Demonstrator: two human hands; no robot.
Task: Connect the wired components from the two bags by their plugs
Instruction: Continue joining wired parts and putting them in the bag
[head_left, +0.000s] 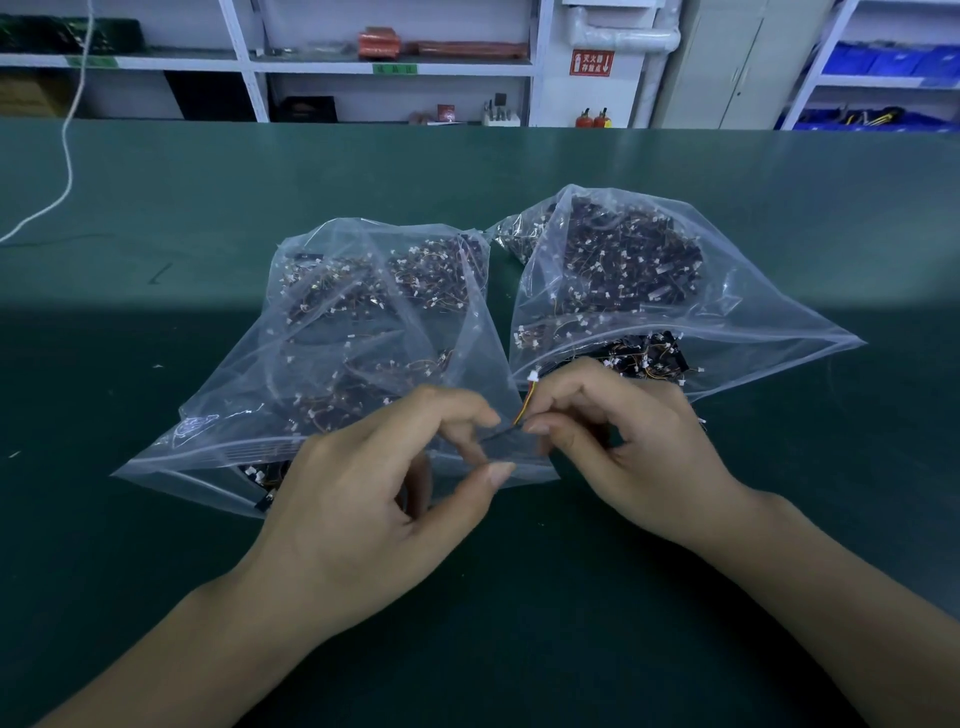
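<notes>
Two clear plastic bags lie side by side on the green table (156, 364), both full of small dark components with thin wires and white plugs. The left bag (337, 332) has its mouth toward me; the right bag (649, 291) opens toward me as well. My right hand (623, 447) pinches one wired component (522, 413): a short orange and yellow lead with a white plug (532, 378) sticking up. My left hand (379, 499) is over the left bag's mouth, its fingertips meeting the dark lower end of that component. What the left fingers hold is partly hidden.
A white cord (65, 156) runs down onto the table at the far left. Shelving (395, 62) with boxes and blue bins stands behind the table's far edge. Loose components (649, 358) spill from the right bag's mouth.
</notes>
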